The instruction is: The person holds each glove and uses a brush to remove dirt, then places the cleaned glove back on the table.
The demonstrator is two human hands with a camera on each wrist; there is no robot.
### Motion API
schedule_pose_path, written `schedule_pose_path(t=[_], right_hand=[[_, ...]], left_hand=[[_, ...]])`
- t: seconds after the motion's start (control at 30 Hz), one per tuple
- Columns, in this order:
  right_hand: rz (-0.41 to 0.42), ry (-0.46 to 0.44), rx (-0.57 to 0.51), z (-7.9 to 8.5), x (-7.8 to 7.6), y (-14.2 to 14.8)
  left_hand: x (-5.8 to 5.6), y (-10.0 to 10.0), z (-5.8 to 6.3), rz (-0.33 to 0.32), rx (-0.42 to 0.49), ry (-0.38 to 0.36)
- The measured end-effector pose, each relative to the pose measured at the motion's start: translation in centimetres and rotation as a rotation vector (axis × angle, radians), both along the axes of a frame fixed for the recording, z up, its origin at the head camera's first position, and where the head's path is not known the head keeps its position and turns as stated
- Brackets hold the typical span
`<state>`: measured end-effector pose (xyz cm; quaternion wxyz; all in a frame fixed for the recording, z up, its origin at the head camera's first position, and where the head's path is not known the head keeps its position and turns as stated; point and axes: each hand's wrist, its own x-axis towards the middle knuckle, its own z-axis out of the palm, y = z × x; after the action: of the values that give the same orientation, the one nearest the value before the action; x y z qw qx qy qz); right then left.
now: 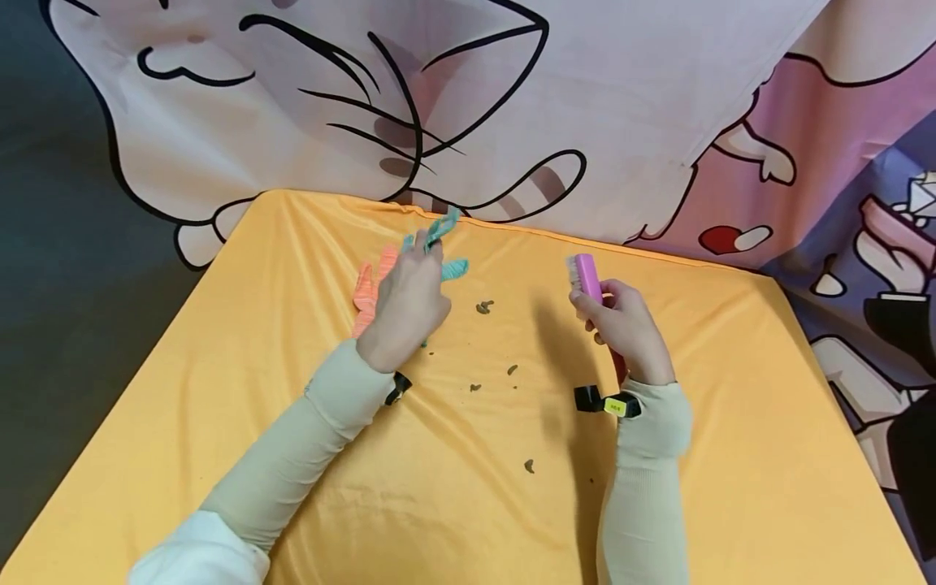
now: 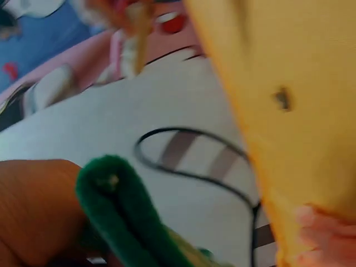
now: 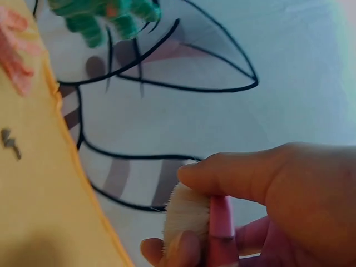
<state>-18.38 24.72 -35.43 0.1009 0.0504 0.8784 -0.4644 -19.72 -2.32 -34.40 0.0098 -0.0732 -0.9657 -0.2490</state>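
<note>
My left hand [image 1: 409,305] grips a teal-green ribbed fabric glove [image 1: 455,269], held up over the far part of the table. Finger-like lobes of the glove stick out past the hand, and a fuzzy green fold [image 2: 119,200] fills the front of the left wrist view. Below and left of that hand lies a coral-orange glove [image 1: 365,292] of the same ribbed kind, partly hidden. My right hand [image 1: 629,329] holds a pink brush [image 1: 587,276] upright, thumb and fingers around it. Its pale bristles [image 3: 186,214] face left, towards the green glove, well apart from it.
A yellow-orange cloth [image 1: 453,504] covers the table, its far edge against a hanging printed with cartoon cats. Several small dark curled bits [image 1: 485,307] lie scattered between the hands, one bit [image 1: 529,465] nearer the front. Black straps with small cameras sit at both wrists.
</note>
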Motion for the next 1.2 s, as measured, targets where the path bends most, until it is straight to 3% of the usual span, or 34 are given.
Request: schedule_pose_path(t=[0.07,0.2,0.3,0.4,0.47,0.67,0.83,0.93,1.03,1.1,1.2], right_hand=[[0.01,-0.037,0.021,-0.3,-0.4,0.2],[-0.008,-0.087,0.082,-1.0,-1.0,0.7],[-0.019,-0.091,0.141,-1.5,-1.2,1.3],[-0.019,-0.087,0.153,-2.1,-1.3,2.2],[-0.014,-0.086,0.16,-2.5,-1.2,2.9],[0.0,-0.103,0.339,-3.4,-0.2,5.3],[0.018,-0.131,0.453,-4.1,0.3,6.4],[0.012,-0.134,0.494,-4.6,0.7,6.9],[-0.027,-0.139,0.502,-5.1,1.2,7.4],[-0.047,-0.131,0.504,-5.4,1.4,7.7],[-0.061,-0.109,0.506,-5.8,1.5,7.8]], left_hand=[[-0.2,0.6,-1.5,0.016,-0.1,-0.048],[-0.5,2.0,-5.1,-0.017,-0.241,-0.056],[-0.4,3.0,-7.1,-0.07,-0.266,-0.15],[-0.1,3.7,-8.1,-0.09,-0.211,-0.281],[0.0,3.9,-8.3,-0.082,-0.163,-0.319],[0.8,3.3,-8.0,-0.098,-0.043,-0.285],[2.5,1.9,-7.3,-0.135,-0.024,-0.283],[3.5,0.5,-6.7,-0.141,0.04,-0.277],[3.9,-1.7,-6.3,-0.134,0.211,-0.172],[3.9,-3.6,-6.2,-0.106,0.301,-0.061],[3.8,-6.9,-6.3,-0.036,0.331,0.079]])
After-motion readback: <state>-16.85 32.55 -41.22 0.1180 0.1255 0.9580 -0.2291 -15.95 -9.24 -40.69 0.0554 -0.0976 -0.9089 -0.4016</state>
